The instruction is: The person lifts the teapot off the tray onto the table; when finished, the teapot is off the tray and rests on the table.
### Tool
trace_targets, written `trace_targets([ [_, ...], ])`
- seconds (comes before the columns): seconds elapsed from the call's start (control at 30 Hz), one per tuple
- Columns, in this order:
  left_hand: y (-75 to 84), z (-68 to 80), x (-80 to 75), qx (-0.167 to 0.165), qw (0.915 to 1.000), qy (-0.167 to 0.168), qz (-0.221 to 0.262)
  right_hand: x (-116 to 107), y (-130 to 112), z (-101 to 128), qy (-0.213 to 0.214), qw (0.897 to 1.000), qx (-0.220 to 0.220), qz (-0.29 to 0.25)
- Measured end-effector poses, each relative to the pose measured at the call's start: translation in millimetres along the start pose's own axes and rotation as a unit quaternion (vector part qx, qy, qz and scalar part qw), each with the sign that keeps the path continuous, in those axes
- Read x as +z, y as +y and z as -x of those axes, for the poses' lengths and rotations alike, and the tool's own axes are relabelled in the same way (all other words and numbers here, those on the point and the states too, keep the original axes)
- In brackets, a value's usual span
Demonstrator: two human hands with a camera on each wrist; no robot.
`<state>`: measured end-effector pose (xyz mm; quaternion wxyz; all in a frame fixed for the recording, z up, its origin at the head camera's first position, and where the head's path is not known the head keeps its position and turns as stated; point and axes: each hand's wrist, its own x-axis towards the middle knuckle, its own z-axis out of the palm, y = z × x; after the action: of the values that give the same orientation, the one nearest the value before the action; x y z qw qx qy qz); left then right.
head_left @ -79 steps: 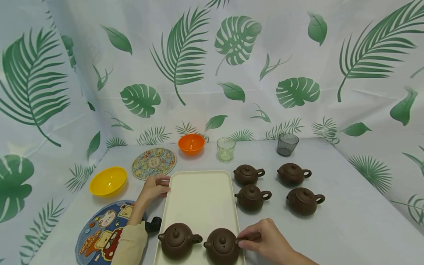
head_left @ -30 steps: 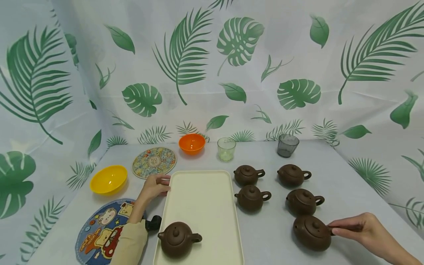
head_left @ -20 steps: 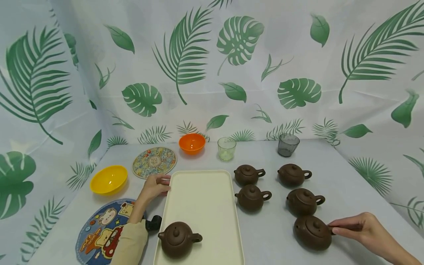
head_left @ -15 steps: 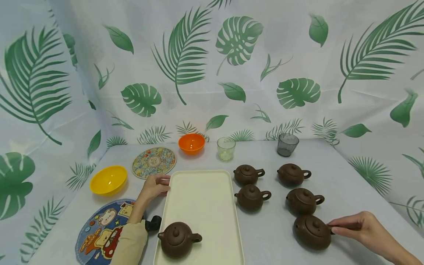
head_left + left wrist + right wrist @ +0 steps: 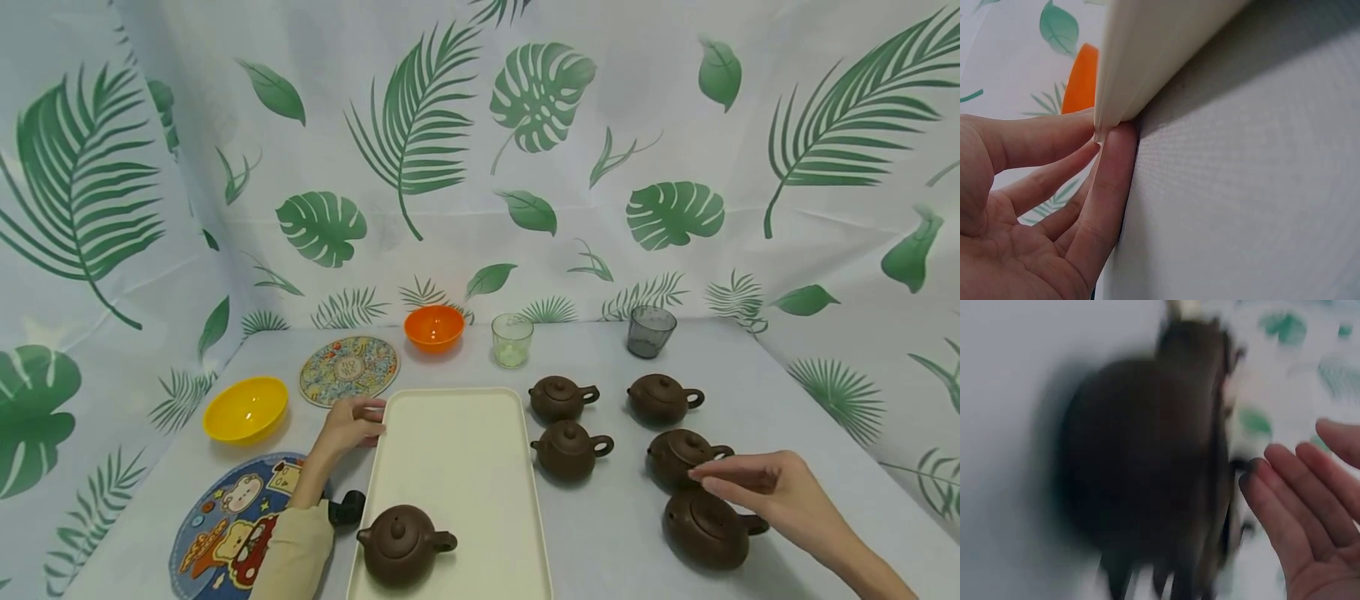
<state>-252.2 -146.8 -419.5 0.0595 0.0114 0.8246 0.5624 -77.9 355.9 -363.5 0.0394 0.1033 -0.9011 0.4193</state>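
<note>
My left hand [image 5: 351,427] pinches the left rim of the cream tray [image 5: 453,458]; in the left wrist view a finger lies under the rim [image 5: 1113,75] and the thumb above. On the tray's near end stands one dark brown teapot [image 5: 399,546]. My right hand [image 5: 783,504] hovers above the nearest right teapot [image 5: 705,533], fingers loosely extended, off its handle. Its fingertips hide that teapot's lid knob in the head view. The right wrist view shows this hand [image 5: 1316,519] with nothing in it, beside a blurred teapot [image 5: 1141,456].
Two teapots, a rear one [image 5: 558,398] and a nearer one [image 5: 568,450], stand right of the tray; two more [image 5: 663,398] [image 5: 678,457] stand farther right. Behind are a grey glass [image 5: 651,332], green glass [image 5: 512,342] and orange bowl [image 5: 434,329]. A yellow bowl [image 5: 246,410] and round mats [image 5: 349,372] lie left.
My right hand has carried a teapot from the tray to the near end of the right row, let go of its handle and risen leftward over it. The left hand stays on the tray.
</note>
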Motion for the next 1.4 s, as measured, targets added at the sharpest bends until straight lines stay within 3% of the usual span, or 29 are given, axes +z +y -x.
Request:
trace_targets([
  [0.13,-0.3,-0.4,0.7,0.0,1.0,-0.002,0.001,31,-32,-14,-0.03,0.998,-0.037,-0.044],
  [0.3,-1.3,-0.1,-0.1,-0.001,1.0,-0.006,0.001,79,-64,-31,-0.099,0.984,-0.081,-0.125],
  [0.47,-1.4,1.9,-0.1,0.003,0.9999,-0.008,0.006,124,-91,-45,-0.128,0.973,-0.115,-0.152],
  [0.67,-3.9,0.4,1.4,0.002,0.9998,-0.014,0.014,161,-109,-55,-0.145,0.967,-0.101,-0.183],
  [0.83,-3.3,-0.3,0.5,0.0,0.9999,-0.008,0.008,185,-113,-59,-0.148,0.964,-0.064,-0.211],
  [1.13,-1.1,1.7,-1.2,0.0,0.9999,-0.009,0.005,213,-122,-59,-0.177,0.954,-0.061,-0.235],
  [1.4,-0.4,1.7,-1.2,-0.002,0.9999,-0.012,0.008,225,-129,-61,-0.16,0.966,-0.085,-0.182],
])
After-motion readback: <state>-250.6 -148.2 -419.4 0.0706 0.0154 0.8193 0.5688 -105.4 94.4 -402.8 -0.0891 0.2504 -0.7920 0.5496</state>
